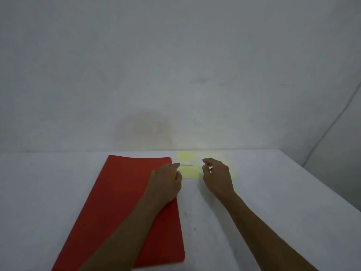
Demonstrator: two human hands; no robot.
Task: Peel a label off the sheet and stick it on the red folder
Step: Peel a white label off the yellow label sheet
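A red folder point(121, 192) lies flat on the white table, left of centre. Just right of its far corner lies a pale yellow label sheet point(187, 162) with a narrow white label strip point(188, 163) across it. My left hand point(166, 182) rests over the folder's right edge, its index finger stretched out and touching the sheet's left edge by the white strip. My right hand point(216, 175) hovers over the sheet's right half with fingers curled and apart, holding nothing that I can see. It hides part of the sheet.
The white table point(273, 192) ends at a grey wall just beyond the sheet. Its right edge runs diagonally down toward the lower right corner. A few small dark specks mark the tabletop between my forearms.
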